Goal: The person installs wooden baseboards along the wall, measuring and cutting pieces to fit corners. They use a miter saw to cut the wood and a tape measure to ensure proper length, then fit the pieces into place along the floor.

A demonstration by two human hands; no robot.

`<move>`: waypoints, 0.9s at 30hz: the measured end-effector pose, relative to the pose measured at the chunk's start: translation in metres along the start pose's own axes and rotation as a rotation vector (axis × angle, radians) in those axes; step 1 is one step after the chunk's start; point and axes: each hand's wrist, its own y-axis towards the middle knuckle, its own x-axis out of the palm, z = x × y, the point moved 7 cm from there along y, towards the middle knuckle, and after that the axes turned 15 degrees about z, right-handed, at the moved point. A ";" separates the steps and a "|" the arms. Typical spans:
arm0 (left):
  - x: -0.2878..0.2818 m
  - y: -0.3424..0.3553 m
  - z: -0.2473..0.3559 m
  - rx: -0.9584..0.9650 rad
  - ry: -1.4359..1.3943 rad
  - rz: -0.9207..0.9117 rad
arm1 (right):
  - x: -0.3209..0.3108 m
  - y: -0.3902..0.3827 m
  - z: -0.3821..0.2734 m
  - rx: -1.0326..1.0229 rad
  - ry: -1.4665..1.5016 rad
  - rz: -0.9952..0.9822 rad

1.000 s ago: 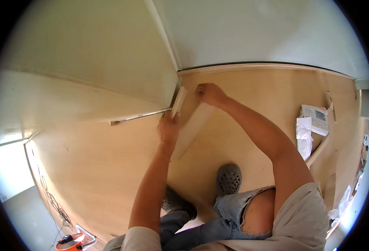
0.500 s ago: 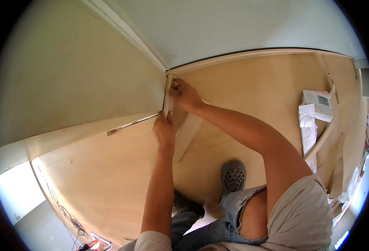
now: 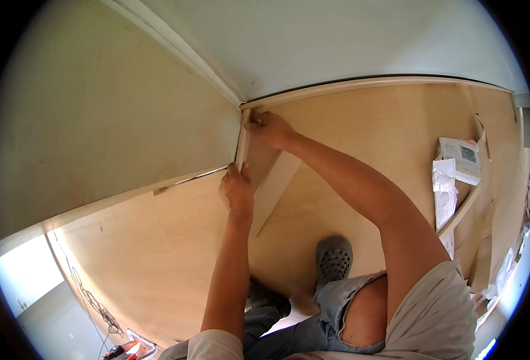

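Observation:
A short light-wood trim strip (image 3: 244,139) stands along the foot of the left wall, reaching into the corner. My left hand (image 3: 237,191) is closed on its near end, thumb and fingers pressed together at the strip. Close to the corner, my right hand (image 3: 272,130) has its fingers curled in at the strip's far end. Those fingertips are smeared, and anything small between them cannot be made out. A pale flat board (image 3: 277,187) lies slantwise on the wood-coloured floor (image 3: 349,150), just right of my left hand.
Long trim (image 3: 385,83) runs along the back wall. At the right lie a white box (image 3: 459,159), white plastic wrapping (image 3: 444,189) and wood offcuts (image 3: 484,234). A dark cable (image 3: 94,303) and an orange-and-black tool (image 3: 121,350) are at lower left. My grey clog (image 3: 334,258) is below.
The whole view has shifted slightly downward. Both hands stay at the trim strip; my right fingers have moved a little at its far end.

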 end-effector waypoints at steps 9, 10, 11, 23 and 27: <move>0.003 0.000 -0.010 -0.083 -0.097 0.032 | 0.000 0.007 0.006 0.097 -0.010 -0.020; 0.001 0.001 -0.007 -0.096 -0.095 0.018 | -0.001 0.009 0.009 0.100 -0.011 -0.015; 0.002 0.002 -0.005 -0.109 -0.093 0.003 | -0.002 0.012 0.011 0.102 -0.012 -0.011; 0.003 0.001 -0.010 -0.110 -0.052 0.068 | -0.009 0.019 0.004 0.104 0.171 0.088; 0.000 0.003 -0.009 -0.106 -0.068 0.072 | -0.009 0.020 -0.004 0.055 0.186 0.124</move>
